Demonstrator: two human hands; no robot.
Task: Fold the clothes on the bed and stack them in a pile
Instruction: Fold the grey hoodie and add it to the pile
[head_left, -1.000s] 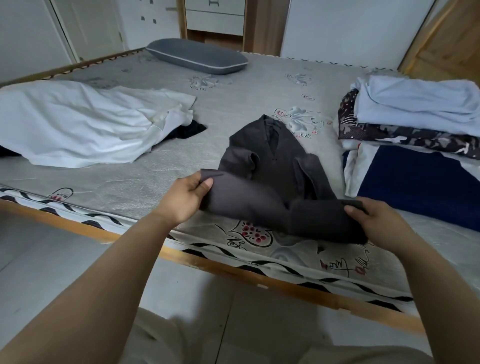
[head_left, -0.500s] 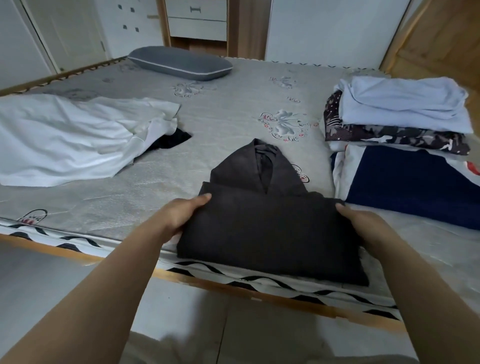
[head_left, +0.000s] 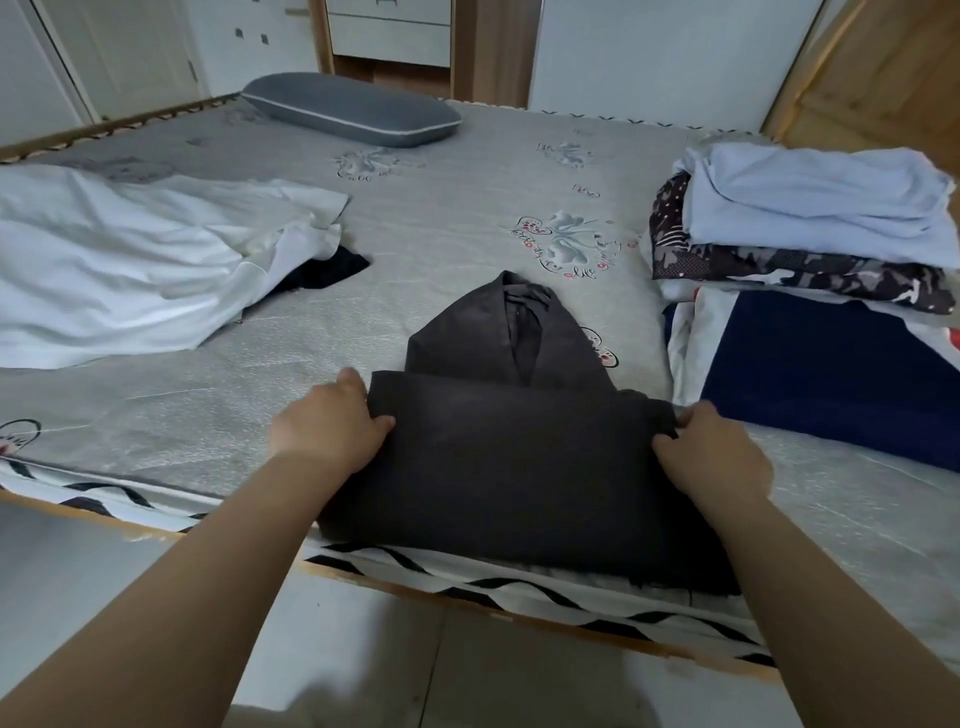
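Dark shirt (head_left: 519, 467), lower part folded up over itself, collar pointing far, lies at the near edge of the bed (head_left: 441, 218); left hand (head_left: 332, 428) and right hand (head_left: 711, 457) pinch its left and right fold corners, fingers curled on the cloth. Left: white garment (head_left: 130, 270), crumpled, over a black item (head_left: 332, 270) that shows at its right edge. Right, just beside the shirt: navy cloth (head_left: 831, 374) under a pile (head_left: 810, 234) of a patterned dark piece and a pale blue one; far: grey pillow (head_left: 353, 111).
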